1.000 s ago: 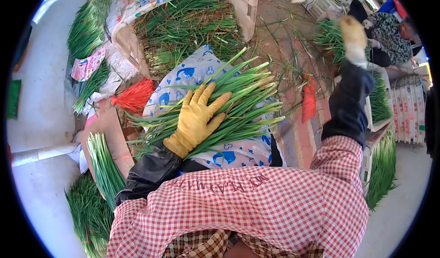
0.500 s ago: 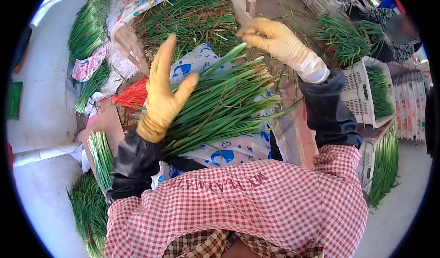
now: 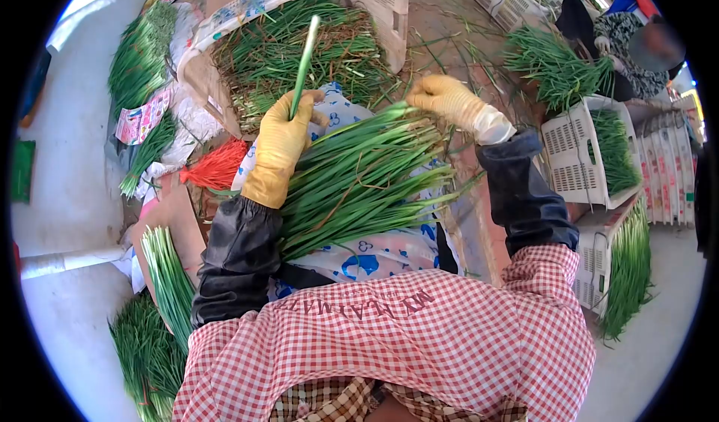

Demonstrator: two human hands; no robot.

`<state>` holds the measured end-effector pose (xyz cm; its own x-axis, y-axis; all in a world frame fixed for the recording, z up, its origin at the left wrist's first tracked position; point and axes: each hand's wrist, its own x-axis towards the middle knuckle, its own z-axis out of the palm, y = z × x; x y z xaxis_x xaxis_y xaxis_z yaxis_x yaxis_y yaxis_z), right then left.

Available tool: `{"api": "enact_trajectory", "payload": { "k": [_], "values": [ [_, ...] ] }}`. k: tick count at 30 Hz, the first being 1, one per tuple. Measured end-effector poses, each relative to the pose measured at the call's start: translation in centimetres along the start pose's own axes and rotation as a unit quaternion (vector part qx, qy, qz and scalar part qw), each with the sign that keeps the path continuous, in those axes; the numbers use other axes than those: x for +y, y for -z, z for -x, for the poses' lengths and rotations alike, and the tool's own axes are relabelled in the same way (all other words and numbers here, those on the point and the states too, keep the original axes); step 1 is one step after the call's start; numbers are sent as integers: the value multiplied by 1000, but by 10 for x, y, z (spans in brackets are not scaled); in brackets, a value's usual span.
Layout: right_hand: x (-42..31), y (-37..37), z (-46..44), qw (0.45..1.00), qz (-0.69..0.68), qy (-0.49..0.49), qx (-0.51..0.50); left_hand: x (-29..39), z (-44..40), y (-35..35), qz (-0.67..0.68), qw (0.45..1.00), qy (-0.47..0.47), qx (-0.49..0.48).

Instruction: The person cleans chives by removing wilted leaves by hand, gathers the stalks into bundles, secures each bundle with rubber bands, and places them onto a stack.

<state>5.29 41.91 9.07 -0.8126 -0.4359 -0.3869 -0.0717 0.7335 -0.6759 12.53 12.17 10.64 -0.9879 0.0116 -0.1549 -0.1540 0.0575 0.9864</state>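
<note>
Across white, blue-printed plastic (image 3: 401,248) lies a thick bundle of long green stalks (image 3: 359,175). The yellow-gloved right hand (image 3: 449,104) curls at its edge, whether gripping I cannot tell; the yellow-gloved left hand (image 3: 281,149) pinches one pale-ended green stalk (image 3: 305,62).

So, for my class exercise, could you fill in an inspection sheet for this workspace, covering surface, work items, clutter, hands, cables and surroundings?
Surface: white sheet with blue print, under the pile.
Work items: pile of green stalks lying loose; one pale-ended stalk raised above it.
Clutter: crate of greens mixed with brownish scraps; red strands nearby.
Hands: both gloved; left hand grips the raised stalk; right hand is at the pile's edge, hold unclear.
Cables: nothing seen.
Surroundings: another person at upper right; white crate holding greens at right.
</note>
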Motion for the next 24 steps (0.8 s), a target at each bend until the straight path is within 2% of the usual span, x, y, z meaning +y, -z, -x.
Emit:
{"api": "enact_trajectory", "payload": {
  "k": [2, 3, 5, 7, 8, 11, 13, 15, 17, 19, 20, 21, 22, 23, 24],
  "values": [
    [-27, 8, 11, 991, 7, 80, 105, -11, -14, -5, 25, 999, -25, 13],
    [-38, 12, 12, 990, 8, 86, 111, -11, -23, -4, 49, 997, -58, 27],
    [-58, 14, 19, 939, -200, 262, 97, 8, -18, 1, 23, 999, -49, 0],
    [-79, 20, 22, 933, -211, 275, 100, 20, -17, 9, 44, 990, -84, -101],
    [-80, 20, 14, 925, -251, 272, 91, 34, -12, 10, 38, 984, -8, -174],
    [-78, 10, 1, 913, -294, 271, 76, 15, -15, -1, 35, 979, 18, -199],
    [-82, 1, -4, 905, -329, 240, 125, 13, -16, 0, 33, 978, 20, -203],
    [-88, -1, -9, 915, -311, 219, 135, 6, -19, -5, 128, 969, 69, -197],
    [-84, -6, -12, 924, -286, 239, 83, -3, -24, -4, 136, 967, 74, -204],
    [-80, -9, -11, 918, -284, 255, 104, -1, -27, -5, 74, 980, -14, -183],
    [-77, -3, -3, 949, -160, 235, 137, 2, -22, -7, 104, 984, 10, -147],
    [-77, 4, 0, 961, -29, 220, 164, 11, -18, -6, 132, 986, 25, -103],
    [-71, 10, 3, 959, 49, 203, 193, 0, -25, 0, 165, 981, 6, -104],
    [-53, 14, 11, 971, 56, 162, 166, -2, -29, 1, 201, 974, -14, -105],
    [-43, 12, 11, 975, 46, 157, 151, -2, -26, 0, 212, 974, 14, -80]
  ]
}}
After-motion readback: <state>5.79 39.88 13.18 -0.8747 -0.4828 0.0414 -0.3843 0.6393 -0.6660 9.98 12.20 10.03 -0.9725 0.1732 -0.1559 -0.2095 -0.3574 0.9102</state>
